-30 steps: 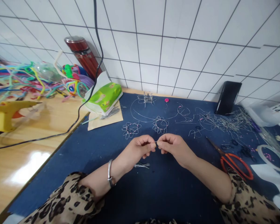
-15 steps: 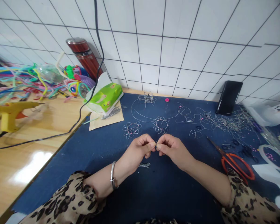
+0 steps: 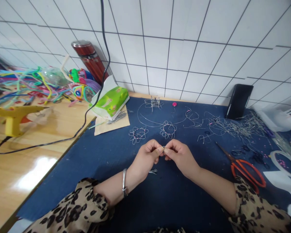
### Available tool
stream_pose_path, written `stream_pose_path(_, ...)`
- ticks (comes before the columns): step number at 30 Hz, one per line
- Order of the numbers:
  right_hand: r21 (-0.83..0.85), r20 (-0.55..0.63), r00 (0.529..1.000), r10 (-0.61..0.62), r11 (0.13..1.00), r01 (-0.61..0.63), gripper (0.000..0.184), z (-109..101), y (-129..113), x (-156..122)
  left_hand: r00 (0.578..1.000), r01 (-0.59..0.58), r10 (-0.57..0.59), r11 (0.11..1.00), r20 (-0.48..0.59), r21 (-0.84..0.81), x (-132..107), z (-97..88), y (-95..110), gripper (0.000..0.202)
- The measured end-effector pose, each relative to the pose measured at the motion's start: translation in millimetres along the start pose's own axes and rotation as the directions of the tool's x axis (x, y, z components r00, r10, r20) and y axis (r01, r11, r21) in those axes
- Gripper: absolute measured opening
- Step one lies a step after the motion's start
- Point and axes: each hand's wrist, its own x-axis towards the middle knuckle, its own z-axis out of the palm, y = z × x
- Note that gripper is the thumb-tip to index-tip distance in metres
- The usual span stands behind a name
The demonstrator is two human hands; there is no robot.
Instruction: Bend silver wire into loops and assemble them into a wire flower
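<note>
My left hand (image 3: 147, 157) and my right hand (image 3: 178, 155) meet fingertip to fingertip above the blue felt mat (image 3: 106, 155). Both are closed in a pinch on a tiny piece of thin silver wire (image 3: 163, 149) held between them. A silver bangle (image 3: 124, 183) sits on my left wrist. Under my left hand lies a small bundle of cut wires (image 3: 153, 171). Just beyond my hands lie two beaded wire flowers (image 3: 138, 133) (image 3: 168, 129).
Orange-handled scissors (image 3: 247, 168) lie to the right, near a heap of loose wire (image 3: 235, 127) and a black phone (image 3: 238, 101) leaning on the tiled wall. A green tissue pack (image 3: 111, 102), red flask (image 3: 89, 60), pipe cleaners (image 3: 36, 85) and yellow glue gun (image 3: 13, 118) are at left.
My hands stay pinched together on the wire and have shifted slightly to the right in view; the view itself has drifted a little.
</note>
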Motion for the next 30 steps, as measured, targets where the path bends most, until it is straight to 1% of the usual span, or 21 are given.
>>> stream_pose_path(6,-0.072,-0.057,0.998,-0.026,0.997,0.022,0.009,4,2,-2,1.0,-0.007,0.008,0.999,-0.028,0.035,0,1.6,0,0.015)
stream_pose_path(10,-0.06,-0.077,0.996,-0.037,0.998,0.032,0.01,5,2,-2,1.0,0.008,-0.007,0.999,-0.031,0.035,1,1.5,1,0.016)
stream_pose_path(12,-0.008,-0.056,0.998,-0.014,1.0,0.013,0.01,3,3,-1,0.999,0.033,-0.033,0.999,0.0,0.005,2,-0.5,4,0.017)
stream_pose_path(15,0.108,-0.019,0.999,0.038,0.993,-0.035,0.011,-2,3,1,0.992,0.088,-0.082,0.994,0.095,-0.058,2,-7.0,11,0.019)
stream_pose_path(17,0.176,-0.003,0.998,0.066,0.982,-0.064,0.013,-5,3,2,0.984,0.109,-0.099,0.992,0.148,-0.064,3,-12.8,16,0.02)
stream_pose_path(21,0.234,0.031,0.996,0.083,0.968,-0.088,0.014,-8,3,4,0.981,0.087,-0.088,0.996,0.176,0.013,5,-21.5,21,0.021)
stream_pose_path(26,0.202,0.062,0.995,0.083,0.975,-0.094,0.013,-7,-1,3,0.968,0.089,-0.115,0.988,0.225,0.123,7,-23.0,21,0.02)
stream_pose_path(30,0.154,0.094,0.993,0.072,0.984,-0.086,0.012,-7,-3,2,0.968,0.075,-0.114,0.981,0.224,0.177,6,-22.7,20,0.017)
